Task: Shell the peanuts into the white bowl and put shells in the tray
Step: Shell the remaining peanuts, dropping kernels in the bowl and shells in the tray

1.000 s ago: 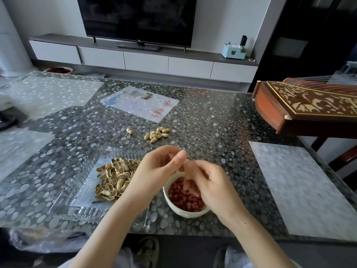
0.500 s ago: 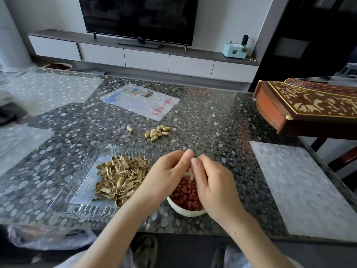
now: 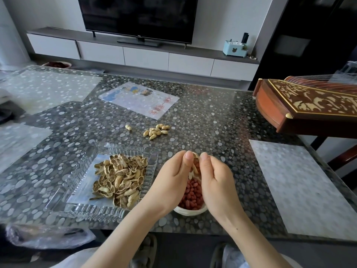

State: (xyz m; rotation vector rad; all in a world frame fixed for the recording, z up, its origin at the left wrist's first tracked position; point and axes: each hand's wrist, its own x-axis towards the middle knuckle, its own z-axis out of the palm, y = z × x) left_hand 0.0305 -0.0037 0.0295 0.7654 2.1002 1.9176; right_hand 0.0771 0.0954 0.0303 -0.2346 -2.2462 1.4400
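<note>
Both hands meet above the white bowl point(image 3: 190, 212), which holds red-skinned kernels point(image 3: 193, 194). My left hand point(image 3: 170, 178) and my right hand point(image 3: 216, 180) each pinch one side of a split peanut shell point(image 3: 196, 163); a reddish kernel shows inside it. Left of the bowl stands a clear glass tray point(image 3: 63, 194) with a heap of empty shells point(image 3: 120, 176). Several whole peanuts point(image 3: 156, 130) lie in a small pile farther back on the table, and one lone peanut point(image 3: 128, 127) sits just left of them.
A carved wooden zither point(image 3: 309, 109) juts over the table's right edge. A printed sheet point(image 3: 139, 99) lies beyond the peanuts, a pale mat point(image 3: 301, 182) at the right. A plastic bag point(image 3: 48, 235) hangs below the near-left edge.
The hands rose a little and came together over the bowl's far rim. The shell between the fingertips is now pulled apart, showing a kernel. The camera moved slightly closer.
</note>
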